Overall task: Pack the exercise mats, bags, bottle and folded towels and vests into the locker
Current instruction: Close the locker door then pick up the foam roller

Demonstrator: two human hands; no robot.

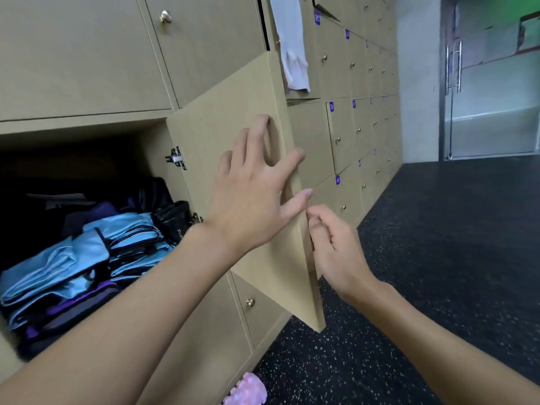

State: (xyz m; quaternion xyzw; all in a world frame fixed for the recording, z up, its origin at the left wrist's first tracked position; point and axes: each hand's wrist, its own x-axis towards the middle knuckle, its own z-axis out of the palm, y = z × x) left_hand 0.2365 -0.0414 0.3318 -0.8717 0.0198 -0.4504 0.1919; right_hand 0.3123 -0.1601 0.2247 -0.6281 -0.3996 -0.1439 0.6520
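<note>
Pale wood-grain locker (87, 124) stands open, its flat square door (233, 112) swung out. Inside, glossy light-blue folded vests (58, 267) lie stacked beside a crinkled black bag (172, 217). Left hand (254, 200) presses spread, straight fingers on the door; right hand (336, 249) pinches its outer edge with curled fingers

One open locker door (233, 127) was recorded, carrying two hinges (176, 158) on its inner face. Two hands were at the door: one left hand (257, 197) and one right hand (336, 247). Left of the door lay two stacks of folded blue textiles (58, 276) and one black bag (172, 220). Above the door hung one white cloth (292, 48). Below the door lay one pink item (248, 390).
</note>
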